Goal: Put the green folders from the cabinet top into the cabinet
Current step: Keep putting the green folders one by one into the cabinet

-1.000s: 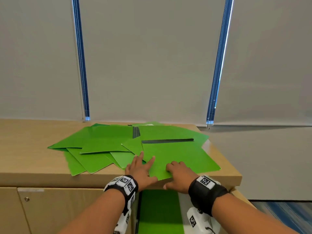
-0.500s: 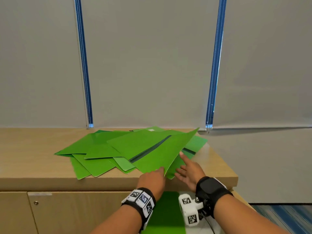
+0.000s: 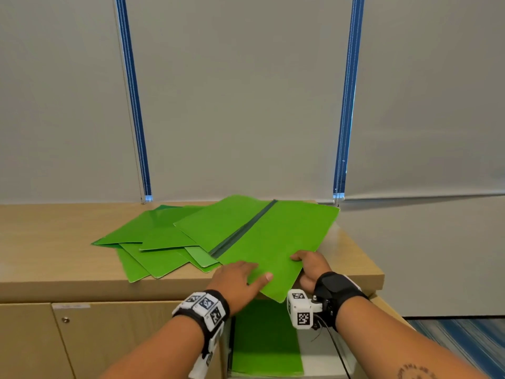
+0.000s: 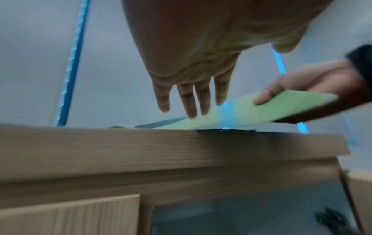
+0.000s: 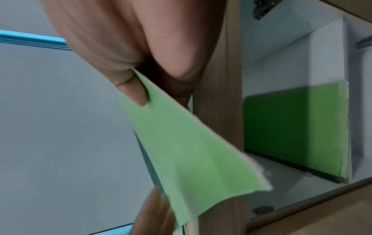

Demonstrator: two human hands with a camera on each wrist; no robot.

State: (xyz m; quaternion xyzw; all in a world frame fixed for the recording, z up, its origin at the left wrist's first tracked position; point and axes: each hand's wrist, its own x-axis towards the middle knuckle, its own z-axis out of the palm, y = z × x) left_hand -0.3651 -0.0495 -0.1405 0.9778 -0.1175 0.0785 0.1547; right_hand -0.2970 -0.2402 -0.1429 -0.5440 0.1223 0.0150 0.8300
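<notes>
top folder (image 3: 267, 242) lies open on the pile at the counter (image 3: 54, 242) front right, dark spine running near-left to far-right. right hand (image 3: 310, 269) pinches its near edge; left hand (image 3: 237, 277) rests flat, fingers spread.

folders (image 3: 269, 242) – glossy plastic (smooth) | cabinet top (image 3: 49, 250) – matt woodgrain

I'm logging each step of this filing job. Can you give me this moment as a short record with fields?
held item: top green folder, opened out, dark spine showing, near corner overhanging the cabinet top
right hand: pinches the folder's near right edge, thumb on top
left hand: fingers straight, resting flat on the folder
still on top: other green folders, overlapping loosely
already in cabinet: green folders standing upright
door: open
</notes>
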